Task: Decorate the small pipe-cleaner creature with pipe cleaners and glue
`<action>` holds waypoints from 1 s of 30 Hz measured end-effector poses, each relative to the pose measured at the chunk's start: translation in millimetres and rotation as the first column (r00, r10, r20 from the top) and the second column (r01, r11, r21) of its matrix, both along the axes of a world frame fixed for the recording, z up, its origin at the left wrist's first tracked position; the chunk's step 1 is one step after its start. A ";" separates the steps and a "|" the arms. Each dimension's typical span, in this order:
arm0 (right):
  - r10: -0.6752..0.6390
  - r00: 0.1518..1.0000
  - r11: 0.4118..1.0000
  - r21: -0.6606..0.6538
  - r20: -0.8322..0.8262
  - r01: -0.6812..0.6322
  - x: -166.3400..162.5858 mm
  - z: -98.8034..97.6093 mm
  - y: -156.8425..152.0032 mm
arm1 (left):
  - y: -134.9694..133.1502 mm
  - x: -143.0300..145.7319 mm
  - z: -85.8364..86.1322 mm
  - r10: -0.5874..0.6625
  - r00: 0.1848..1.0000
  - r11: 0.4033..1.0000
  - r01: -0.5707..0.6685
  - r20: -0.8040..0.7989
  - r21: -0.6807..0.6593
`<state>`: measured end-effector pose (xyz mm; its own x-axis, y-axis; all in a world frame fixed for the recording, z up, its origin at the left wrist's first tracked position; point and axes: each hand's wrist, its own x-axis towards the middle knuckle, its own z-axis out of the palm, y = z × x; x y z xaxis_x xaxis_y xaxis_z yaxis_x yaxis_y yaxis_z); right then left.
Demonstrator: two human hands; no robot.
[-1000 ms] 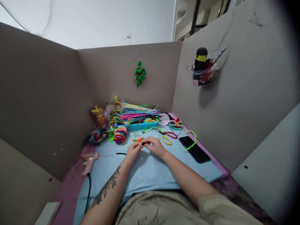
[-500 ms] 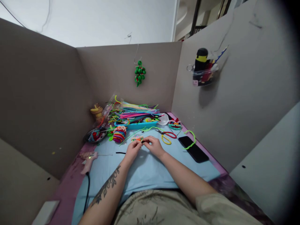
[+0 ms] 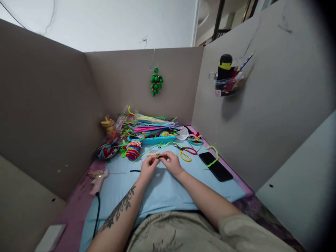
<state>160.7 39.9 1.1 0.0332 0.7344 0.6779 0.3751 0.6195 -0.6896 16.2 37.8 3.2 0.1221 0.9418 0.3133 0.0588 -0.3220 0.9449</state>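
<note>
Over the middle of the light blue cloth, my left hand and my right hand meet fingertip to fingertip. Both are closed in a pinch on a short black pipe cleaner, mostly covered by the fingers. Just behind the fingertips lies a small pastel, multicoloured craft piece, partly hidden by my hands. Another black pipe cleaner piece rests on the cloth left of my left hand. Scissors with red and yellow handles lie beyond my right hand.
A pink glue gun with a lit green light and a cord sits at left. Behind stands a blue tray heaped with pipe cleaners. A striped craft piece and a metal bowl are left; a black phone is right.
Both hands stay in the same place, with slight finger movement around the black pipe cleaner. The small colourful piece behind them is a little more covered. The view has shifted slightly.
</note>
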 end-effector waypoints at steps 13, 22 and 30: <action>0.062 0.997 0.997 -0.037 0.040 -0.061 3.6 1.0 1.6 | 3.5 -20.0 6.1 0.271 0.878 0.923 -0.121 -0.394 0.365; -0.280 0.958 0.954 -0.130 -0.058 0.270 51.4 -7.3 34.6 | 36.1 -60.0 -3.7 0.539 0.493 0.842 -0.284 -0.683 0.459; -0.473 0.858 0.790 -0.335 0.202 0.514 104.9 -14.9 52.2 | 36.6 -58.8 -8.5 0.471 0.481 0.882 -0.248 -0.739 0.401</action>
<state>265.6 92.1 -13.8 0.4052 0.8295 0.3843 0.6406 0.0422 -0.7667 -42.5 74.5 -5.3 0.0887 0.8851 0.4569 0.9027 -0.2654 0.3388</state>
